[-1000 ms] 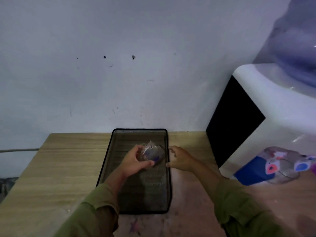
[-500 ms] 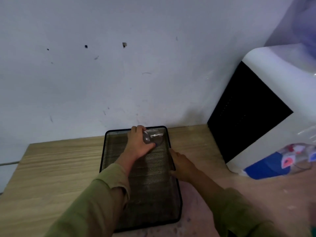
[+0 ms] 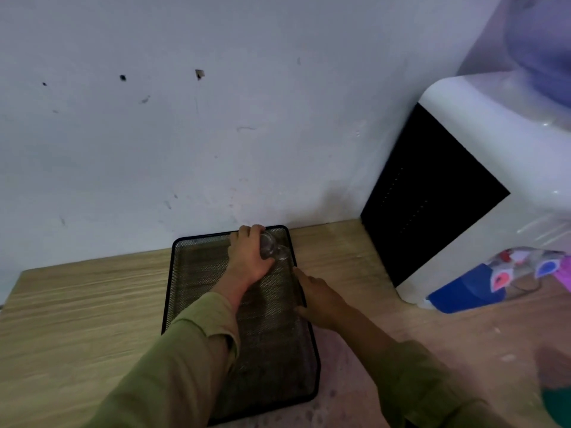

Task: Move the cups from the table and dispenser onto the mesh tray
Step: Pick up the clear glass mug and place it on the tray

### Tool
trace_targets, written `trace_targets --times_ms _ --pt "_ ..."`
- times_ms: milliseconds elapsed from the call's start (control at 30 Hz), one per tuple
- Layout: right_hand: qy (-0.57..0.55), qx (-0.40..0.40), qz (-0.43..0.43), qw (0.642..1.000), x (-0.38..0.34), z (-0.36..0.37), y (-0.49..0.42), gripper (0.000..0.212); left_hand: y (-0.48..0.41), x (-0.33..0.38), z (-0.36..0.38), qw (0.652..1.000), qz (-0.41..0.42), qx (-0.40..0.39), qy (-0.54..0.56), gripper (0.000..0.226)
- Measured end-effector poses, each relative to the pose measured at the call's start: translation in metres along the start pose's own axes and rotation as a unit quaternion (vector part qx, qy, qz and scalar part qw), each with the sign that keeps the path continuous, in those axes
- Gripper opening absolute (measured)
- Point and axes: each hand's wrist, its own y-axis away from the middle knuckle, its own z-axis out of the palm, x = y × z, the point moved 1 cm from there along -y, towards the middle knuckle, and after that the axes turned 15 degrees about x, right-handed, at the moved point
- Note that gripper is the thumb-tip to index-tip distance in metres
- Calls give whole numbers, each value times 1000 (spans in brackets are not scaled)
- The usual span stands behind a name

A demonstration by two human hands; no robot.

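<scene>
A black mesh tray (image 3: 191, 273) lies on the wooden table, its far end near the wall. My left hand (image 3: 248, 257) reaches into the tray's far right corner and is shut on a clear glass cup (image 3: 270, 247), which is low over the mesh there. My right hand (image 3: 318, 296) rests on the tray's right rim with its fingers spread along the edge. More clear cups with red and blue marks (image 3: 522, 267) stand at the water dispenser (image 3: 482, 168) on the right.
The white dispenser with a black side panel stands on the right, a blue water bottle (image 3: 543, 41) on top and a blue base part (image 3: 463, 291) at its front. A plain wall runs right behind the table (image 3: 77, 304).
My left hand has carried the glass cup from the tray's middle to its far right corner. My right hand has come to rest on the tray's right rim. The view has tilted down.
</scene>
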Motion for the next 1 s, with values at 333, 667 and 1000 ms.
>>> trace_targets --times_ms 333,667,1000 --pt "-31 -13 29 999 8 -7 14 75 6 4 3 999 -13 25 -18 79" --pt "38 5 55 998 74 -41 89 43 93 65 20 977 -10 203 65 42" --pt "31 117 154 981 188 -92 191 55 198 164 97 978 22 59 201 42"
